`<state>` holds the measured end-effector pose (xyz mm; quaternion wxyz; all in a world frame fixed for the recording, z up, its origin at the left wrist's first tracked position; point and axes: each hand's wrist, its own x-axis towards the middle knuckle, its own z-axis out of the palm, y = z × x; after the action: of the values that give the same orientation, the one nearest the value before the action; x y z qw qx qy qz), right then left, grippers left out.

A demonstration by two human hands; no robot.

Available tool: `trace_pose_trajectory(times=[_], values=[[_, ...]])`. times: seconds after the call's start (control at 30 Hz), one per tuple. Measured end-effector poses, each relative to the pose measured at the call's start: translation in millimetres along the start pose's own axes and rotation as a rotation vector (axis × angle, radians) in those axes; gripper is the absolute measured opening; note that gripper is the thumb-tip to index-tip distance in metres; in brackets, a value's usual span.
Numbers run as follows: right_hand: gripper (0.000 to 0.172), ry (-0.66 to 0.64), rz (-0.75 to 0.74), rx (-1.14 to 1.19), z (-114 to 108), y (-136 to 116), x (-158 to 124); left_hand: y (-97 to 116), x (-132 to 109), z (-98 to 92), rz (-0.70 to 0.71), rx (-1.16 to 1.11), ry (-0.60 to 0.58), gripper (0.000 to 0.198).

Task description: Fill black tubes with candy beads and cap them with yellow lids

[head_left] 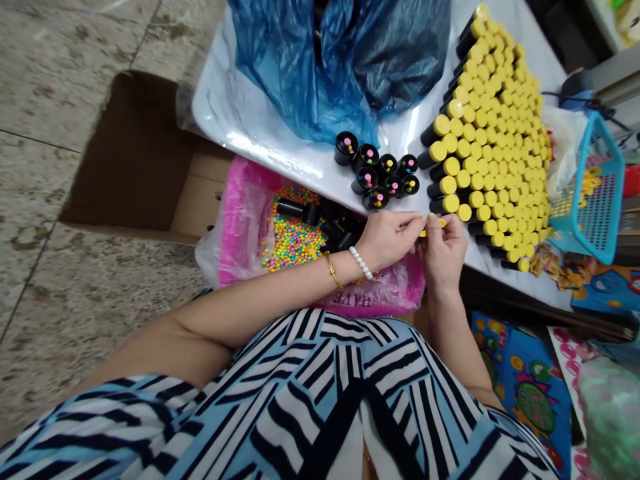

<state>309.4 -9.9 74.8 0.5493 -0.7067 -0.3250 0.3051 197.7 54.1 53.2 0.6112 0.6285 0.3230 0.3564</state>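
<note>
My left hand [393,235], with bracelets at its wrist, meets my right hand [445,252] at the table's front edge. Both are closed, fingertips pinched around a small yellow cap [442,223] that is mostly hidden by the fingers. Just beyond the left hand stand several open black tubes [367,179] with coloured candy balls inside. To the right of my hands is a large block of upright black tubes with yellow caps [493,143]. Below my left forearm sits a pink tub [231,230] holding small multicoloured candy balls [295,243] and loose black tubes [290,208].
A blue plastic bag [320,80] covers the back of the white table [280,160]. At the right stands a turquoise basket [603,230] with yellow pieces inside. An open cardboard box [200,197] lies at the left, on the floor side. Printed blue boxes [535,387] stand at lower right.
</note>
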Motion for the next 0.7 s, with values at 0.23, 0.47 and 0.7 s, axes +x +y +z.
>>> trace_pose_trajectory(times=[0.23, 0.47, 0.7], values=[[0.043, 0.040, -0.107, 0.028, 5, 7, -2, -6, -1, -6.0, 0.002, -0.077, -0.106, 0.031], [0.054, -0.072, 0.236, 0.307, -22, 5, 4, -16, -4, -21.7, 0.204, 0.081, -0.213, 0.027], [0.050, -0.416, 0.372, 0.163, -42, -12, 16, -13, -1, -31.1, 0.374, 0.266, -0.305, 0.019]])
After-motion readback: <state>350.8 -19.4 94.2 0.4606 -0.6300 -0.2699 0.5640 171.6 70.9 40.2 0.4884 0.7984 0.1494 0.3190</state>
